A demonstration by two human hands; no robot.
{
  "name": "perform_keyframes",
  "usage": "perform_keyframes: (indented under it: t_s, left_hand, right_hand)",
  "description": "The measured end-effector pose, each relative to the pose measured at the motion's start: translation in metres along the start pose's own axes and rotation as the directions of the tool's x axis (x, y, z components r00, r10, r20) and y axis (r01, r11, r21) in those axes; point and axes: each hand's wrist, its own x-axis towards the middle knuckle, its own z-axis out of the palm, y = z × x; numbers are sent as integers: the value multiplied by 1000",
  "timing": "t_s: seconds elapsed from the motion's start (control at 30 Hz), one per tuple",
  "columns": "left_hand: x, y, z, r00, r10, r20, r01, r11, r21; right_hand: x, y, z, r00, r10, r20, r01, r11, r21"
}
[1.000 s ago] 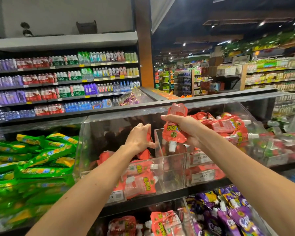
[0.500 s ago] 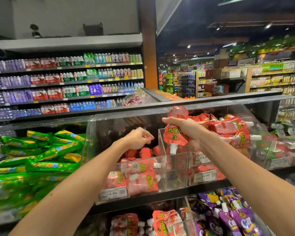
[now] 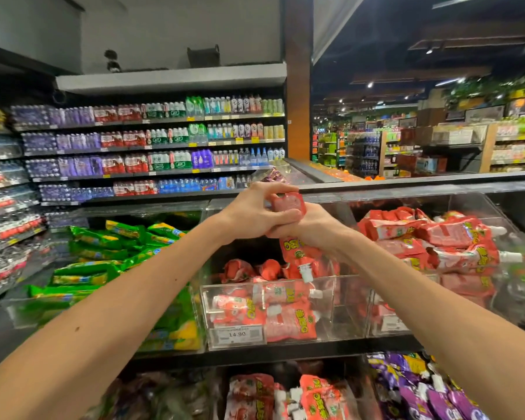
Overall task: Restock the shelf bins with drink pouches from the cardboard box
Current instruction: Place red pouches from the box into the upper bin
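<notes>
A red drink pouch (image 3: 297, 250) hangs upside down, its white cap pointing down, above the middle clear bin (image 3: 343, 310). My right hand (image 3: 312, 225) grips its middle. My left hand (image 3: 255, 213) has come across and its fingers pinch the pouch's upper end (image 3: 290, 201), touching my right hand. The middle bin holds several red pouches lying flat. The bin to the right (image 3: 509, 298) is heaped with the same red pouches. No cardboard box is in view.
A bin of green packs (image 3: 103, 268) stands to the left. The lower shelf holds red pouches (image 3: 285, 395) and purple pouches (image 3: 431, 392). Bottled-water shelves (image 3: 152, 147) line the far wall. A price tag (image 3: 238, 334) reads 14.90.
My left hand rose out of the middle bin and moved right to take the top of the pouch that my right hand holds. The camera view shifted closer and to the left.
</notes>
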Motion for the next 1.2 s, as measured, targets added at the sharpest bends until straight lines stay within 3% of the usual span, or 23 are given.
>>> perform_keyframes:
  t_s: [0.17, 0.27, 0.33, 0.43, 0.63, 0.87, 1.0, 1.2]
  left_hand:
    - [-11, -17, -19, 995, -96, -32, 97, 995, 32]
    - [-18, -24, -34, 983, -97, -159, 122, 979, 160]
    - [-20, -28, -36, 970, -66, -232, 130, 953, 273]
    - [-17, -36, -23, 980, -22, -200, 108, 895, 432]
    - [-6, -60, 13, 996, -34, -87, 88, 646, 758]
    - [1, -94, 23, 978, -210, 15, 32, 219, 975]
    - [3, -103, 24, 938, -335, 91, -35, 169, 985]
    - [0, -104, 28, 937, -323, 129, -90, 133, 987]
  right_hand:
    - [7, 8, 5, 998, -10, 67, 10, 1000, -9]
    - [11, 21, -3, 988, 142, -61, -148, 985, -93]
    - [13, 28, -4, 973, 187, -135, -192, 981, -23]
    - [19, 33, -1, 974, 164, -155, -146, 982, 119]
    - [27, 41, 11, 991, 60, -116, -59, 998, 7]
    - [31, 61, 15, 989, -40, -140, -20, 913, -407]
    - [32, 64, 17, 984, -72, -161, -11, 887, -461]
    - [34, 64, 20, 967, -28, -252, -70, 927, -369]
